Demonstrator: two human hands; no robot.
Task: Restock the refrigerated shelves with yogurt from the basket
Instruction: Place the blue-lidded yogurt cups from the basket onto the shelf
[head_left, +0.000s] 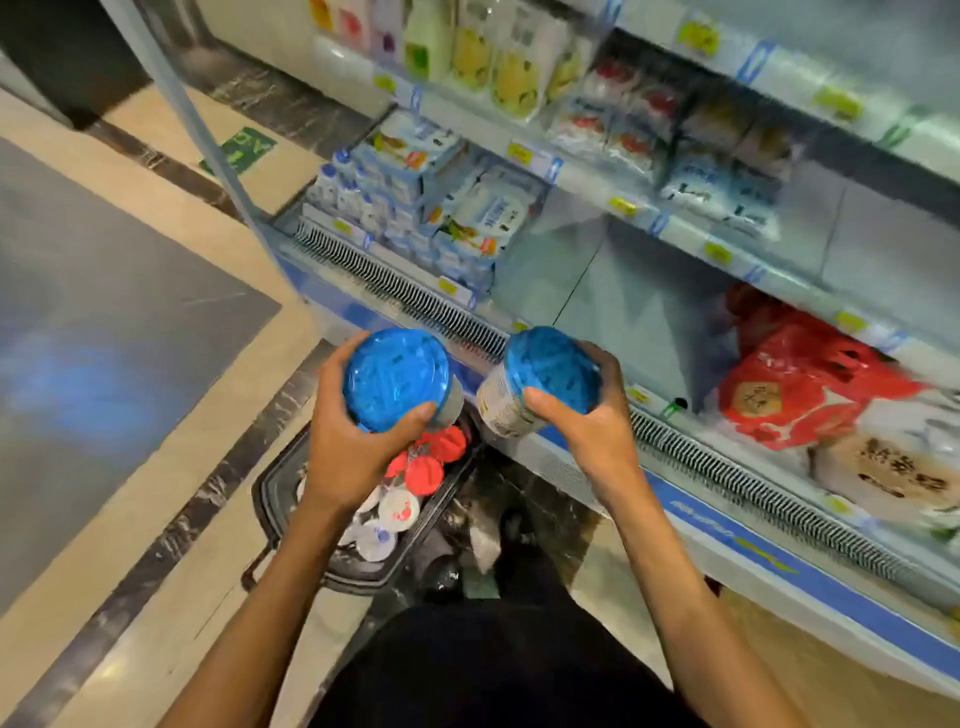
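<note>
A blue-lidded yogurt cup (397, 376) is gripped in the left hand (353, 441), fingers and thumb curled round its lid edge, directly above the black basket (261, 499) on the floor. A second blue-lidded cup (550, 370), tilted, is clutched likewise in the right hand (589, 415), above and right of the basket, over the chiller's front grille (727, 470). Red- and white-lidded cups (423, 474) are seen lying inside the basket.

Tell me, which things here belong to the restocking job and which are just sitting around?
Job: left hand gripping the left cup, blue-lidded; right hand gripping the right cup, also blue-lidded; basket holding red-lidded cups; bare shelf space.
Just there: red bags; blue-and-white packs; green floor sticker.
</note>
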